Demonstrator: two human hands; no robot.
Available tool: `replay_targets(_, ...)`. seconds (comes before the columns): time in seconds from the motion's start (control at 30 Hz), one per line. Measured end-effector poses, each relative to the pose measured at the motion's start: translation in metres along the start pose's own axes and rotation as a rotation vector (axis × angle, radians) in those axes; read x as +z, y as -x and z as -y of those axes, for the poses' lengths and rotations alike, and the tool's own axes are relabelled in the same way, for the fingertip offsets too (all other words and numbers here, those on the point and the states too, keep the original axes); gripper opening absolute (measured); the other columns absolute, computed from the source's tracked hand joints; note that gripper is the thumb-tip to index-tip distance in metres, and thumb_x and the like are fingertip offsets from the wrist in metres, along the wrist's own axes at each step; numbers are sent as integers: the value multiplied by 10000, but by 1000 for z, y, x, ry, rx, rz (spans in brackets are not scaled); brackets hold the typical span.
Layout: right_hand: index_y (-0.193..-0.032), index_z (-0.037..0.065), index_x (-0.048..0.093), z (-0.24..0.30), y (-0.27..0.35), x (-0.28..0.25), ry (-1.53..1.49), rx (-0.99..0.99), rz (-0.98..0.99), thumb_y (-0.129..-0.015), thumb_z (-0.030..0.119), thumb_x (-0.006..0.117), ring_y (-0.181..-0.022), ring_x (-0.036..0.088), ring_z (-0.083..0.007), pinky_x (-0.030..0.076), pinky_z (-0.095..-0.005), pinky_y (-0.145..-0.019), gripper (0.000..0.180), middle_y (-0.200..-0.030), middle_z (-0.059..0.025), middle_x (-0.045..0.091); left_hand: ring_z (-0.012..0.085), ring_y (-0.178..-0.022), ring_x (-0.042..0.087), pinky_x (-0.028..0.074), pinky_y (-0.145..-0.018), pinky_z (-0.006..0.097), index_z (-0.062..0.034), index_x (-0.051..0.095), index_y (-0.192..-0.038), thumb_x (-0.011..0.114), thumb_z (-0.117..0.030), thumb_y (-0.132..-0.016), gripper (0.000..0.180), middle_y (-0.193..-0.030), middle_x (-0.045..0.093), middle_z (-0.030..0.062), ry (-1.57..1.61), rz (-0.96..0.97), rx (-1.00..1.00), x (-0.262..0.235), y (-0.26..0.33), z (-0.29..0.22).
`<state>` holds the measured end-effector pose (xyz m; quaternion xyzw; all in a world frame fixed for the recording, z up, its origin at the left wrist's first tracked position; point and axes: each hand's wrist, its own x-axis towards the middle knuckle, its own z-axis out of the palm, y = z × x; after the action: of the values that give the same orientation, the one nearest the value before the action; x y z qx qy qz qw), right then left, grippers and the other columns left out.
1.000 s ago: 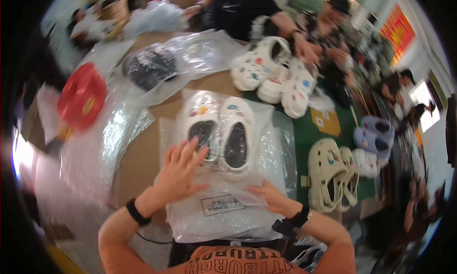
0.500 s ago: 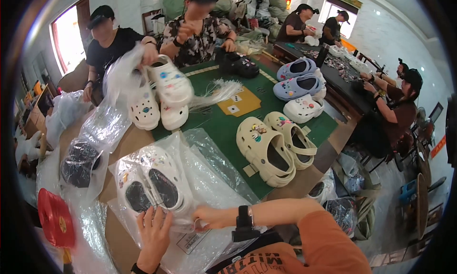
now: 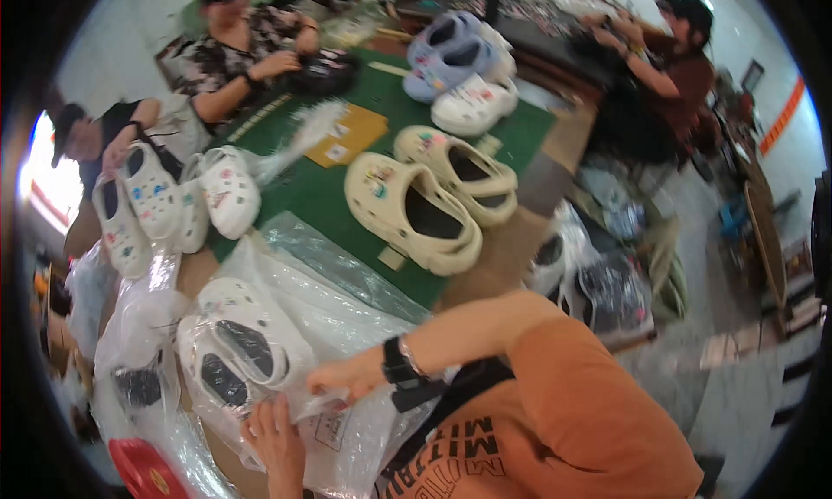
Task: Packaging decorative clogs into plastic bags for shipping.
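A pair of white clogs (image 3: 247,347) with dark insoles and small charms lies inside a clear plastic bag (image 3: 377,326) on the near left of the table. My left hand (image 3: 276,443) rests on the bag at the heel end of the clogs, its fingers stretched out and lying on the film. Just right of the clogs, my right hand (image 3: 348,382) pinches the gathered edge of the same bag, near a printed box on the plastic. Its fingertips are slightly blurred.
Beige clogs (image 3: 416,204) stand on the green board (image 3: 347,265), with blue clogs (image 3: 451,53) and a white clog (image 3: 472,105) behind. White clogs (image 3: 152,191) stand at the left near a co-worker. A red roll (image 3: 147,469) sits lower left. Bagged shoes (image 3: 598,282) lie at right.
My view has swung, so the table sits further left and higher. Both my hands stay at the bag. The patterned-shirt co-worker's raised hand has come down to the black clog.
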<state>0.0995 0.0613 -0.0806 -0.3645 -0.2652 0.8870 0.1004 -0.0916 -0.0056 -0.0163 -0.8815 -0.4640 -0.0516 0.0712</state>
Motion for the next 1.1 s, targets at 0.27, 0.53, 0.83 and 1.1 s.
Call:
replay_targets(0.27,-1162,192,501,13,10,18,20,-125,131,-696,685,568,-956,509,-253,435,-435,-692,681,-1149,-71,471,297,-859,504,361,-769,410,-28,565,-901,492,-56,-765,157,-866,535,106,68,-117,28,-10,-30,7)
replay_targets(0.53,-1168,147,529,15,-20,36,125,-298,126,-813,548,503,-932,522,-234,418,-473,-754,536,-1035,-95,557,359,-883,495,378,-779,440,47,540,-926,495,-26,-784,167,-903,525,179,32,-135,35,-21,-18,7)
replay_targets(0.83,-1211,-26,454,79,85,50,228,-738,0,-863,355,510,-1040,473,-200,387,-351,-886,520,-1167,-124,521,395,-1101,407,361,-856,561,-139,484,-1163,652,-224,-791,417,-1283,363,206,-162,-792,187,-80,-22,-25)
replay_targets(1.1,-1159,17,522,66,309,3,231,-977,-420,-825,533,540,-851,462,-114,356,-256,-653,615,-1018,-50,547,367,-1061,447,357,-870,555,-104,482,-1089,611,-66,-776,340,-1183,437,166,2,-422,381,-90,-27,-59)
